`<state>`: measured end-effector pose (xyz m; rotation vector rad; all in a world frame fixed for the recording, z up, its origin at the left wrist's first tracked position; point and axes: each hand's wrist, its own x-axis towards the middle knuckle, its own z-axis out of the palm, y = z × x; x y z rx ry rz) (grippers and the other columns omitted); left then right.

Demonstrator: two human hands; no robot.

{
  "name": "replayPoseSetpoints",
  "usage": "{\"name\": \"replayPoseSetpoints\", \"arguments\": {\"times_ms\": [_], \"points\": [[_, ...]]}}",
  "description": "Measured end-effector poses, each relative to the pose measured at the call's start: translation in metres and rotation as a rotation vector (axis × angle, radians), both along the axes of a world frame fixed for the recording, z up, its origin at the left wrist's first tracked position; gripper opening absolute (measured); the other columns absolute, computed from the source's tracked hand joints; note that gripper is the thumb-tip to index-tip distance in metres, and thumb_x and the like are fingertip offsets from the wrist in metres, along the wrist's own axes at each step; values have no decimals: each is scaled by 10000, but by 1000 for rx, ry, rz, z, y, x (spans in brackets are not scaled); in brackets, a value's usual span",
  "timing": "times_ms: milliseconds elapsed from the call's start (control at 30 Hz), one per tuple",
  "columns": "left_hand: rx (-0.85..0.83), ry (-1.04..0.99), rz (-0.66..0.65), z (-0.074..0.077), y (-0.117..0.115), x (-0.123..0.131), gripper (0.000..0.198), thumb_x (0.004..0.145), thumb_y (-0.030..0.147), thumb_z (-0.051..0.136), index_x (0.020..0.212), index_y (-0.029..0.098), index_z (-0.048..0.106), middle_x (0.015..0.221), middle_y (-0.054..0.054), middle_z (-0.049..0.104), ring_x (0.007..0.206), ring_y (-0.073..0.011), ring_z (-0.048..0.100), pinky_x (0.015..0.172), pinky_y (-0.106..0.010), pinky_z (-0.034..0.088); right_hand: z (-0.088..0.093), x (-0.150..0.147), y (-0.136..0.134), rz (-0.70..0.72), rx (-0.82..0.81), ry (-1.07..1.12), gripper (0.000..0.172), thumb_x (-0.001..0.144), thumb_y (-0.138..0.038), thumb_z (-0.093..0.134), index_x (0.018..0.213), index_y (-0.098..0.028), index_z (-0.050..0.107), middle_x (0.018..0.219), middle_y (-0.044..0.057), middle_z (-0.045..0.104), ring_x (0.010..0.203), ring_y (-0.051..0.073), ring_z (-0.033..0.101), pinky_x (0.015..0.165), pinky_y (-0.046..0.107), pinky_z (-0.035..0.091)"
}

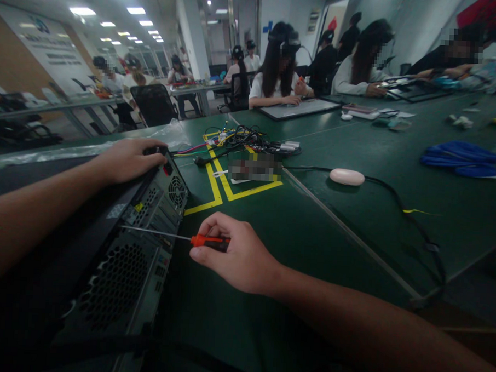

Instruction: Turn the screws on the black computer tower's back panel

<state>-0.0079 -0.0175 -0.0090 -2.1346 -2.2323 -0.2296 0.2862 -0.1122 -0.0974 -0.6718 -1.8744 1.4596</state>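
A black desktop computer case [60,200] lies at the left with its metal rear panel [152,214] turned to the right. My left hand [128,160] holds its far top corner, thumb by the rear edge; some of its fingertips are hidden. In my right hand [239,254] is a screwdriver with an orange and black handle [206,242], fingers closed around it. Its long thin shaft [159,233] points left, and the tip meets the panel near the case's edge. Whether a screw sits under the tip I cannot make out.
Yellow tape [247,194] marks the green table [310,260]. Tangled cables [250,138] lie beyond the case. A pale pink oval object [347,177] rests by a black cable [414,220]. Blue cloth [458,158] lies at right. Other people [278,66] sit across the table.
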Motion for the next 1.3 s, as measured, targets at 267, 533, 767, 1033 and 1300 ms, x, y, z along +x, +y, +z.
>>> {"name": "replayPoseSetpoints", "arguments": {"times_ms": [267,533,767,1033,1300], "points": [[0,7,4,2,-3,5,820,788,614,364,1384,99,592,1401,-194,604,1287,-371,557,1116,-508,393,0,0,0,3,-11,-3,183,853,-302,719,958,-191,619,871,-4,661,754,130,587,707,277,467],[1,15,9,1,-2,5,801,793,599,366,1384,107,592,1404,-180,605,1290,-363,555,1121,-505,391,-2,-2,0,-11,-17,5,193,841,-308,728,949,-188,623,850,-12,643,723,121,563,681,268,456],[2,21,-3,1,-2,3,792,805,606,360,1386,119,589,1398,-166,611,1274,-353,564,1108,-504,405,0,-1,-1,-15,-16,6,181,847,-303,726,949,-182,636,845,-12,648,731,121,575,679,264,452],[-20,5,-1,2,-1,3,782,806,591,377,1393,117,581,1414,-159,600,1281,-334,563,1118,-475,401,2,0,0,0,-26,-49,243,946,-383,617,941,-161,714,764,-10,619,671,108,521,622,261,391],[-4,20,-11,0,0,-1,785,810,602,376,1388,114,586,1406,-183,605,1293,-357,556,1121,-488,389,4,2,-2,26,-19,-33,257,841,-346,735,981,-198,578,828,-18,635,702,121,564,648,265,436]]}}
